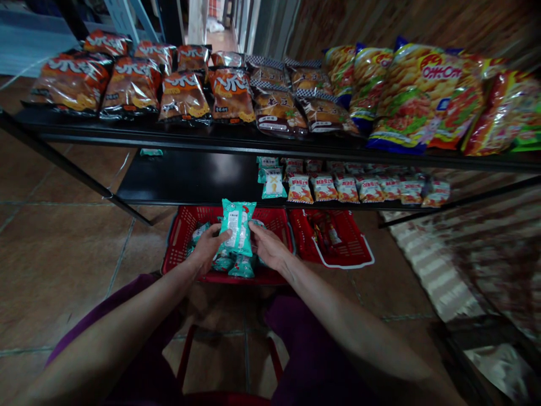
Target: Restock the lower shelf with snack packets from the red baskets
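Between my two hands is a teal snack bag (239,225), held upright with its printed panel toward me. My left hand (208,243) grips its left side, thumb on the front. My right hand (267,243) closes on its right edge. Below the bag, a red shopping basket (173,248) contains several more teal bags (242,266), partly hidden by my hands. On the lower black shelf (190,177) just beyond, a few teal bags (274,183) stand beside a row of small white-and-red snack bags (324,188). One teal packet (151,152) lies at the shelf's far left.
A second red basket (357,239) with a white handle and some packets sits to the right on the tiled floor. The upper shelf (228,135) overhangs, lined with orange-black bags (132,84), brown bags (281,113) and large yellow bags (416,96). Slanting black shelf legs (76,166) flank the area.
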{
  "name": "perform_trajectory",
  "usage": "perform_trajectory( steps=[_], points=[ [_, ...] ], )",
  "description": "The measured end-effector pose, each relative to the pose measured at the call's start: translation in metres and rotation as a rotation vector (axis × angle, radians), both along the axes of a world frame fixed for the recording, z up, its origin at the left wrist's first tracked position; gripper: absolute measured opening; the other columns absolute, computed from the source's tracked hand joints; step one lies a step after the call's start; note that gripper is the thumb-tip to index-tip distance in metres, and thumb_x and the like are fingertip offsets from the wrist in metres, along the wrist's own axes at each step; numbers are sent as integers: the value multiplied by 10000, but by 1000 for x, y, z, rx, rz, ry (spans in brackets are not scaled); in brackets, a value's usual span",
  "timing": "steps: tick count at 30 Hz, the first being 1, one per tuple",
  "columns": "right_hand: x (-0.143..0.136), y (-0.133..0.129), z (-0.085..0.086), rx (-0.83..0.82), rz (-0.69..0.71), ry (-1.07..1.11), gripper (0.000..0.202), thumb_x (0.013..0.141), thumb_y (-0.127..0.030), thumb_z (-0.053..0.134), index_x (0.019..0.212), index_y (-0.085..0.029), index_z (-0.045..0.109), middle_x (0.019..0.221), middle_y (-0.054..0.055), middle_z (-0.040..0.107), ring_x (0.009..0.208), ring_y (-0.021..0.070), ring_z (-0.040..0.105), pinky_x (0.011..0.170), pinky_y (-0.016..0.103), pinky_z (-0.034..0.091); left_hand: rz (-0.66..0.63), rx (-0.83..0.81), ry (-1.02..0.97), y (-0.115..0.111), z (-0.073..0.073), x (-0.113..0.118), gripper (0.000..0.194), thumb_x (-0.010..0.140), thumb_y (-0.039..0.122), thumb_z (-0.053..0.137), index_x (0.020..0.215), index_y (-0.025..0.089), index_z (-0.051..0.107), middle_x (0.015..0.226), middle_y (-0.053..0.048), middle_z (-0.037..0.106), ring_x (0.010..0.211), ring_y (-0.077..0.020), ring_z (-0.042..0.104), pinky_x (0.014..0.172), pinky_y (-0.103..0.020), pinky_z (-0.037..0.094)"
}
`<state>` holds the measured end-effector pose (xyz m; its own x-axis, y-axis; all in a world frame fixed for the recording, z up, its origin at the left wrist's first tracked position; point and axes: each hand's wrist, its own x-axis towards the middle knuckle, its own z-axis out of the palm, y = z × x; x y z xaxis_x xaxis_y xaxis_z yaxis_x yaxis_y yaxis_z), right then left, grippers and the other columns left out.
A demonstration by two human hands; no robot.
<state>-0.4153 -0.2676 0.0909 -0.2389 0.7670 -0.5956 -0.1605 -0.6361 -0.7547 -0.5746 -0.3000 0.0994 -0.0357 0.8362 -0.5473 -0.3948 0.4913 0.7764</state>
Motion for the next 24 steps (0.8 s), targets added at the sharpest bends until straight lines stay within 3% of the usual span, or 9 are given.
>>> perform_trajectory(
  steps=[3, 7, 11, 16, 19, 24],
  points=[
    [2, 2, 1, -31, -24, 35, 429, 575, -537, 802, 803, -206, 651, 701, -23, 664, 612, 105, 563, 584, 233, 454, -28, -23, -51, 0, 1, -1, 462, 545, 360, 829, 913, 147, 650, 742, -37, 685, 617, -159, 619, 583, -265, 482],
    [3, 4, -6, -1, -56, -2, 423, 499, -496, 846, 708, -194, 635, 607, -43, 613, 568, 98, 524, 547, 227, 418, -51, -87, -115, -1, 0, -1, 352, 631, 323, 786, 891, 137, 640, 732, -47, 681, 552, -130, 588, 542, -252, 476],
    [3, 5, -12, 7, -100, -51, 392, 506, -463, 849, 664, -197, 609, 567, -52, 579, 541, 103, 514, 561, 247, 440, -47, -134, -157, 0, -4, -2, 301, 669, 282, 765, 897, 138, 631, 734, -55, 678, 571, -143, 608, 541, -260, 489],
    [3, 1, 1, -26, -12, -12, 352, 650, -502, 770, 826, -227, 640, 759, -6, 653, 684, 132, 596, 650, 290, 515, 53, -105, -115, 5, -8, -7, 265, 666, 228, 759, 878, 154, 618, 723, -26, 669, 565, -129, 604, 526, -237, 481],
    [1, -2, 2, -6, 39, -52, 390, 639, -425, 798, 957, -254, 648, 886, 0, 675, 817, 153, 625, 736, 318, 531, 64, -101, -121, 6, -7, -7, 264, 662, 192, 751, 885, 156, 615, 718, -27, 673, 593, -139, 620, 571, -252, 505],
    [0, -2, -10, 21, 20, -62, 443, 601, -378, 814, 990, -236, 656, 874, 1, 698, 813, 173, 656, 802, 349, 517, 15, -120, -147, 6, -2, -7, 344, 656, 212, 757, 972, 184, 624, 824, -46, 703, 654, -160, 646, 577, -257, 504]
  ],
)
